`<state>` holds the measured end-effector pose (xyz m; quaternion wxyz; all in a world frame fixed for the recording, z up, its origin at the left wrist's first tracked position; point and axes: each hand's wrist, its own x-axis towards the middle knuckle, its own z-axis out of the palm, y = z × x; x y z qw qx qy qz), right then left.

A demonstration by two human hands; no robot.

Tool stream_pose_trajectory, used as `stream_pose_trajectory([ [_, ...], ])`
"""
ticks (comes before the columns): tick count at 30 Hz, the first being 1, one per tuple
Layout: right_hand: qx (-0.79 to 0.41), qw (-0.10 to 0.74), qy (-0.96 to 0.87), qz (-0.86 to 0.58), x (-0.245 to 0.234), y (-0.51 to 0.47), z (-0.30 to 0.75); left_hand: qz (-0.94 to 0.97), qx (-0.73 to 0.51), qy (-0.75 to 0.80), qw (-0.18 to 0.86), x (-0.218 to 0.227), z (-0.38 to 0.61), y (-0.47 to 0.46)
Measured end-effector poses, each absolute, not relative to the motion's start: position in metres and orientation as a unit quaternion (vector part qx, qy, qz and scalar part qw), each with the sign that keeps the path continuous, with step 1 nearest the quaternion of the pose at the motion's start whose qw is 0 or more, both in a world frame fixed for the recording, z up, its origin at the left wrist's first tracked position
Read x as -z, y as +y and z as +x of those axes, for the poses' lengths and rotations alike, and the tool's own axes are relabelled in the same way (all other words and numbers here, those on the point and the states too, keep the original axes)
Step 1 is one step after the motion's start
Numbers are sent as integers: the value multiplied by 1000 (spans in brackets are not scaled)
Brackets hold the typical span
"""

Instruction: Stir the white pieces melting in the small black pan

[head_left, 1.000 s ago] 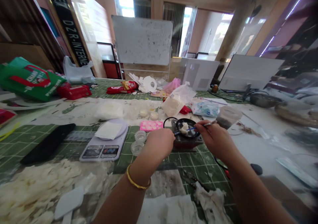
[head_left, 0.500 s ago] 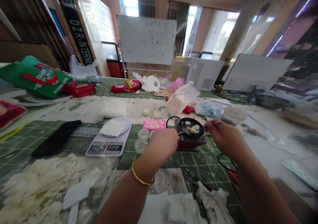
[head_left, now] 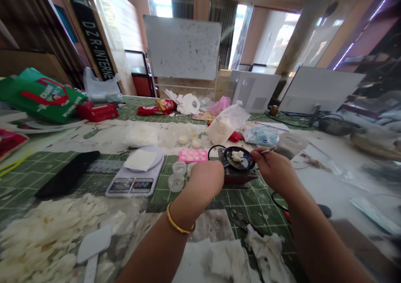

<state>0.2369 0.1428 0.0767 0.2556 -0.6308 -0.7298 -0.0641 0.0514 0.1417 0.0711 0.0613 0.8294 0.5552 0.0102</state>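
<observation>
A small black frying pan (head_left: 248,166) sits on a compact dark hot plate (head_left: 238,181). Its handle runs toward my left hand (head_left: 207,179), whose fingers are wrapped round it. White waxy lumps (head_left: 237,156) lie in the pan, mostly on its left side. My right hand (head_left: 273,168) pinches a thin blue stick (head_left: 246,156) that reaches over the pan's right rim to the lumps; its exact tip is hard to make out. Left of the pan are a pink mold (head_left: 192,155) with pale fillings and several clear round cups (head_left: 176,182).
A kitchen scale (head_left: 135,176) with white paper on it and a black phone-like slab (head_left: 67,174) lie to the left. White flakes (head_left: 40,233) and a white spatula (head_left: 94,243) are at front left. Pliers (head_left: 239,219) and crumpled tissue (head_left: 266,247) lie nearer me. A cable loops behind the pan.
My right hand has moved slightly left with the stick, and the white lumps now sit gathered toward the pan's left side. My left hand keeps hold of the handle.
</observation>
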Motion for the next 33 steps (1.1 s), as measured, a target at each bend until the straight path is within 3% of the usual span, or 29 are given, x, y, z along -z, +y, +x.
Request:
stream_pose_trajectory([
  [33,32,246,-730,-636,-82,139,237,835,-9,546,69,-78,45,142],
])
